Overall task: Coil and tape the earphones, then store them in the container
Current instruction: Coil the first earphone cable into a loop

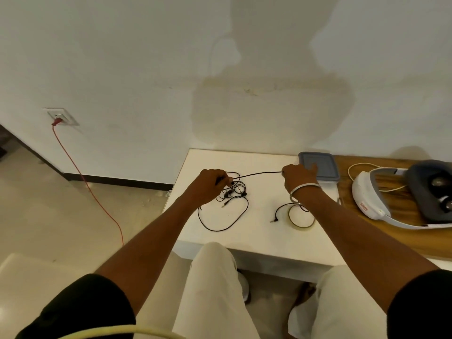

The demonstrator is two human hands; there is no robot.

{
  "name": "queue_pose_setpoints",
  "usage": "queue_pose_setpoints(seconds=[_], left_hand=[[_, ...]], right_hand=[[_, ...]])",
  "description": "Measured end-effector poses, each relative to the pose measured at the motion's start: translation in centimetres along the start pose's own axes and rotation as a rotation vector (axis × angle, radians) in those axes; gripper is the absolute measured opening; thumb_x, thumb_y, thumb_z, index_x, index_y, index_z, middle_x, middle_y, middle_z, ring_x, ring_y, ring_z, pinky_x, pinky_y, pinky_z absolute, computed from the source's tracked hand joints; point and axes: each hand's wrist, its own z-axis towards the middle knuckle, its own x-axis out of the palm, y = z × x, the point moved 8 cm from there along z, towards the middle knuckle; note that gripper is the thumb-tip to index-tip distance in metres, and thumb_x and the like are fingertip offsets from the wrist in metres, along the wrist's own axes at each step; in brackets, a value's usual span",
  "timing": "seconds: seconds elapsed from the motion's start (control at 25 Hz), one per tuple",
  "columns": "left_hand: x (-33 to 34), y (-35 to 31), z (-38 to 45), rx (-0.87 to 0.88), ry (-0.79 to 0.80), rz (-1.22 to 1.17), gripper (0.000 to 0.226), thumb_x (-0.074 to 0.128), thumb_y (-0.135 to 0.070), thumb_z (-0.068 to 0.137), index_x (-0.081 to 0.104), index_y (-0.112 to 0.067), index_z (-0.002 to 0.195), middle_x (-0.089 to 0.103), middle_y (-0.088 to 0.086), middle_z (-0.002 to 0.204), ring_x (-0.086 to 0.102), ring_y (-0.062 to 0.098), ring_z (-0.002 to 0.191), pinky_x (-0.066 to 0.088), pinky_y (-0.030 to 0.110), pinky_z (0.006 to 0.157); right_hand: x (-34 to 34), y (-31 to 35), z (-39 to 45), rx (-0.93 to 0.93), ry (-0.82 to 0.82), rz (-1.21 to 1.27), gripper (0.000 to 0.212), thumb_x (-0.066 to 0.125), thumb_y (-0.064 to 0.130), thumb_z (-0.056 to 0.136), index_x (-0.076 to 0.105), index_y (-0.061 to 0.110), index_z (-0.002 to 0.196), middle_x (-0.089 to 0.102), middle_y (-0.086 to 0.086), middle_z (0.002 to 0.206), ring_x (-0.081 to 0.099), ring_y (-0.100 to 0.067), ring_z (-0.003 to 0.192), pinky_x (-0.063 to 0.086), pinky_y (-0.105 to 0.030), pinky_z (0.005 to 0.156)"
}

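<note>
Left hand: the left hand [212,183] sits at about 10 o'clock on the white desk [256,238], fingers curled and pinching one end of a black cable.
Right hand: the right hand [297,176] is at about 2 o'clock, fingers closed on the other end of that stretch; a bangle [303,189] circles the wrist.
Earphones: the earphones [230,194] lie as a loose black tangle just below the left hand, one strand drawn taut between the two hands, a wide loop trailing toward 6 o'clock.
Second cable: a short black cable with an angled plug [281,212] lies near the right forearm, running under it.
Tape: a clear tape roll [301,217] lies flat at 4 o'clock, partly covered by the right forearm.
Container: the container [322,168] with a grey lid stands at 1 o'clock, just behind the right hand, which overlaps its near left corner.
Nearby: a white headset [371,194] rests on a wooden surface to the right.
Hard to make out: which strands belong to which earphone set; the right fingertips are hidden behind the hand.
</note>
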Motion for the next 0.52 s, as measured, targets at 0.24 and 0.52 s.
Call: queue_pose_setpoints(seconds=[0.24, 0.52], left_hand=[[0.6, -4.6, -0.2, 0.102, 0.019, -0.017, 0.019, 0.052, -0.022, 0.097, 0.062, -0.014, 0.083, 0.058, -0.008, 0.064, 0.05, 0.003, 0.054, 0.036, 0.018, 0.059], [-2.0, -1.9, -1.0, 0.035, 0.014, 0.014, 0.034, 0.05, -0.034, 0.097, 0.069, -0.01, 0.084, 0.049, -0.01, 0.053, 0.043, 0.007, 0.046, 0.04, 0.022, 0.05]], right_hand=[[-1.0, 9.9, -2.3, -0.487, -0.004, 0.241, 0.054, 0.055, 0.027, 0.091, 0.033, 0.016, 0.139, 0.056, -0.005, 0.13, 0.047, -0.025, 0.124, 0.021, -0.042, 0.113], [-4.4, 5.1, -1.4, -0.394, -0.329, 0.077, 0.042, 0.043, -0.007, 0.086, 0.055, 0.011, 0.122, 0.071, -0.008, 0.096, 0.063, -0.03, 0.096, 0.023, -0.037, 0.111]])
